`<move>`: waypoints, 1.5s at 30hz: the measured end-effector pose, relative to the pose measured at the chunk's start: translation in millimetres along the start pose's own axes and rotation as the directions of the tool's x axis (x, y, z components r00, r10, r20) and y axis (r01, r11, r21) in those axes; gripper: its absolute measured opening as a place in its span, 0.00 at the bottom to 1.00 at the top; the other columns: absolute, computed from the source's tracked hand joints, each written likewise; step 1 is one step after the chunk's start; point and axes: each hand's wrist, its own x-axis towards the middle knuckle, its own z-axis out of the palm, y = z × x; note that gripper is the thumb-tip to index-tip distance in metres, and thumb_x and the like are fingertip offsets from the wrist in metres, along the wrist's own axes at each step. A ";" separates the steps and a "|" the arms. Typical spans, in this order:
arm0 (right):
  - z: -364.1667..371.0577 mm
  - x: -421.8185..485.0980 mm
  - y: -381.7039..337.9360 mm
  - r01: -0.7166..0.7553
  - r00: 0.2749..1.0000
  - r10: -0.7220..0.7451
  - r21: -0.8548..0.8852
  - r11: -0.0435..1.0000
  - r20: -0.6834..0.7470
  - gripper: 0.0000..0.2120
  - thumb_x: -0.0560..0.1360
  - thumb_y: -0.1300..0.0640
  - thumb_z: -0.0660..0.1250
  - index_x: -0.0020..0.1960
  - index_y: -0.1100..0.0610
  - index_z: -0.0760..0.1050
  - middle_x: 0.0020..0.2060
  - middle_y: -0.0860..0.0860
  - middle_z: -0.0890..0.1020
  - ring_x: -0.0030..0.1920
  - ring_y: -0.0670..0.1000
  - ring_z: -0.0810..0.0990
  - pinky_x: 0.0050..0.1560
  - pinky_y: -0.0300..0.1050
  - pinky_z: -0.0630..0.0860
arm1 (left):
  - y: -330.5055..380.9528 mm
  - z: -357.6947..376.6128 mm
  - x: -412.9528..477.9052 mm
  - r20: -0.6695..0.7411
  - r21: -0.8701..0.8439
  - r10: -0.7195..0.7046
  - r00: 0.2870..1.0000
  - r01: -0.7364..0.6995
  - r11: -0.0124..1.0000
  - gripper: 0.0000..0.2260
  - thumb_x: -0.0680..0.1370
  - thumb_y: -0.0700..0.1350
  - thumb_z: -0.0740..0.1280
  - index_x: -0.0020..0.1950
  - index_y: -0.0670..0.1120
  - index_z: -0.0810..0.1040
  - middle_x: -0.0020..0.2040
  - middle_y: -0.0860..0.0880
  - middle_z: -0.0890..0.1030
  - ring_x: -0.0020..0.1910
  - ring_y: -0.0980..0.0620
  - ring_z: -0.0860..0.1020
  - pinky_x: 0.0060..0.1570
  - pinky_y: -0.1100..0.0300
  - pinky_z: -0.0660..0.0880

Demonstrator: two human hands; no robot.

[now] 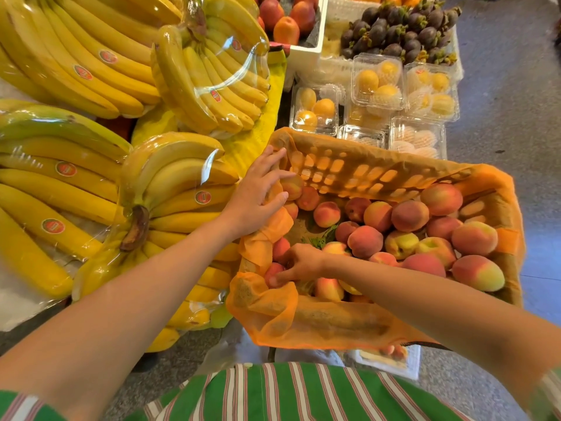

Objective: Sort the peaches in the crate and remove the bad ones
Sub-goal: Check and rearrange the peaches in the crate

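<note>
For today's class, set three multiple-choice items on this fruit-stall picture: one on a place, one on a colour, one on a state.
1. Where do the wrapped bananas lie from the peach crate? A on its left; B on its right; C inside it.
2. The crate's mesh liner is: A blue; B orange; C white.
3. The right hand: A hangs idle outside the crate; B holds a banana; C grips a peach in the crate's near left corner.

Answers: 1 A, the bunches fill the picture's left side beside the crate. 2 B, orange mesh drapes over the rim. 3 C, fingers and thumb curl round the peach.
</note>
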 end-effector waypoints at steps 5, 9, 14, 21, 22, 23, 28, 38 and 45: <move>-35.3 -36.4 11.4 0.044 0.998 -0.052 0.299 0.953 0.019 0.28 0.70 0.47 0.75 0.64 0.60 0.74 0.56 0.53 0.80 0.56 0.54 0.79 0.58 0.49 0.78 | 1.5 -1.2 0.8 0.009 0.021 -0.004 1.000 0.004 1.000 0.17 0.77 0.50 0.61 0.65 0.51 0.75 0.77 0.51 0.59 0.78 0.54 0.48 0.75 0.52 0.49; -53.7 -58.1 24.1 0.100 0.995 -0.095 0.437 0.894 -0.035 0.24 0.72 0.52 0.74 0.65 0.54 0.74 0.56 0.48 0.79 0.56 0.49 0.79 0.53 0.43 0.78 | 9.5 -3.9 0.4 -0.033 0.158 0.022 0.999 -0.017 0.987 0.17 0.75 0.56 0.61 0.60 0.53 0.78 0.73 0.52 0.67 0.77 0.50 0.54 0.71 0.44 0.52; -71.8 -77.4 32.1 0.218 0.975 -0.139 0.594 0.774 -0.175 0.25 0.69 0.54 0.76 0.65 0.48 0.74 0.61 0.48 0.78 0.63 0.49 0.76 0.63 0.50 0.74 | 26.4 -1.9 -7.0 0.189 0.426 0.180 0.965 -0.246 0.871 0.28 0.68 0.74 0.58 0.58 0.58 0.78 0.57 0.58 0.79 0.67 0.53 0.67 0.65 0.48 0.52; -79.9 -107.9 29.9 0.408 0.907 -0.221 0.618 0.672 -0.358 0.30 0.68 0.69 0.74 0.67 0.55 0.70 0.63 0.54 0.76 0.62 0.52 0.78 0.60 0.50 0.78 | 68.3 5.2 -6.7 0.188 0.237 -0.089 0.978 0.043 0.971 0.26 0.75 0.67 0.60 0.66 0.52 0.73 0.51 0.51 0.81 0.52 0.50 0.78 0.53 0.54 0.71; -78.7 -112.4 30.1 0.432 0.892 -0.219 0.606 0.668 -0.394 0.30 0.68 0.70 0.74 0.67 0.57 0.70 0.63 0.55 0.76 0.62 0.52 0.78 0.60 0.49 0.78 | 72.5 7.3 -6.0 0.210 0.149 -0.177 0.961 0.148 0.978 0.24 0.75 0.64 0.63 0.65 0.51 0.74 0.51 0.51 0.79 0.51 0.50 0.78 0.51 0.54 0.73; -77.6 -116.5 30.9 0.452 0.878 -0.215 0.594 0.666 -0.428 0.30 0.68 0.70 0.74 0.67 0.58 0.70 0.63 0.55 0.76 0.62 0.51 0.78 0.59 0.49 0.78 | 76.3 9.5 -5.2 0.243 0.073 -0.239 0.940 0.228 0.971 0.23 0.75 0.63 0.65 0.64 0.50 0.75 0.51 0.51 0.79 0.51 0.51 0.77 0.51 0.54 0.75; -75.2 -136.3 34.3 0.525 0.817 -0.216 0.537 0.660 -0.534 0.30 0.68 0.70 0.74 0.66 0.56 0.70 0.63 0.52 0.76 0.62 0.46 0.77 0.56 0.43 0.78 | 85.7 16.4 -3.5 0.342 -0.295 -0.327 0.881 0.431 0.853 0.24 0.71 0.57 0.73 0.63 0.50 0.74 0.55 0.51 0.77 0.53 0.54 0.77 0.45 0.58 0.81; -89.4 -138.5 16.7 0.485 0.867 -0.228 0.643 0.592 -0.443 0.19 0.76 0.60 0.68 0.67 0.55 0.72 0.63 0.56 0.78 0.62 0.54 0.78 0.64 0.51 0.75 | 83.5 -7.7 -17.0 0.158 -0.459 -0.252 0.955 0.297 0.837 0.27 0.68 0.45 0.78 0.63 0.55 0.72 0.58 0.50 0.76 0.54 0.55 0.77 0.44 0.67 0.77; -60.6 -75.6 13.3 0.214 0.963 -0.120 0.414 0.885 -0.242 0.20 0.76 0.53 0.69 0.66 0.54 0.71 0.61 0.50 0.78 0.61 0.49 0.77 0.62 0.44 0.75 | 55.9 -27.4 -27.0 -0.068 -0.527 -0.295 0.953 0.217 0.822 0.31 0.59 0.57 0.78 0.61 0.54 0.76 0.59 0.50 0.78 0.56 0.51 0.79 0.49 0.63 0.78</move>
